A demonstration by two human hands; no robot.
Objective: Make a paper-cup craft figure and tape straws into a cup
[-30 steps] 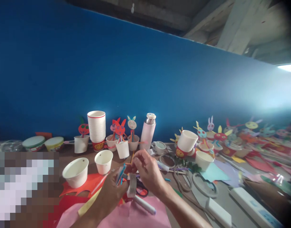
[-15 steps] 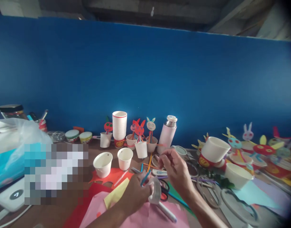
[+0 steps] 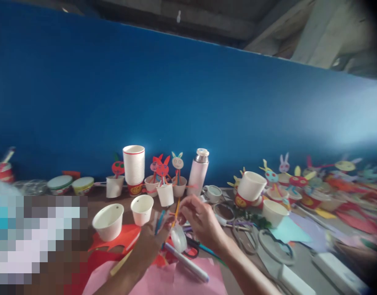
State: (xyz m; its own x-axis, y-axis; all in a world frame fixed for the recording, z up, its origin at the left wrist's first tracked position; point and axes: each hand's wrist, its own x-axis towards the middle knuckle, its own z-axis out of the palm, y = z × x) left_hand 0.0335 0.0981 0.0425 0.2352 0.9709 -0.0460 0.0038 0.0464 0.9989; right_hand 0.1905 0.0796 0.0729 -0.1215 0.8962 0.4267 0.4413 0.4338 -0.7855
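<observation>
My left hand (image 3: 150,243) is closed round a bundle of thin coloured sticks (image 3: 160,221) and a roll of clear tape (image 3: 178,237) that hangs off its fingers. My right hand (image 3: 200,219) pinches at the top of that bundle, fingers pressed together near an orange stick (image 3: 176,207). Both hands hover over pink paper (image 3: 164,280) and a white marker pen (image 3: 187,262). Red-handled scissors (image 3: 191,248) lie just beneath them, partly hidden.
Two empty white paper cups (image 3: 108,221) (image 3: 142,209) stand left of the hands. A cup stack (image 3: 133,166), bunny-on-stick cups (image 3: 165,188) and a pink flask (image 3: 198,172) line the blue wall. More bunny crafts (image 3: 287,184), tape rings (image 3: 274,246) and a power strip (image 3: 339,272) fill the right.
The view swung left and then back right. My hands stayed together on the sticks, and the tape roll turned from edge-on to showing its flat side.
</observation>
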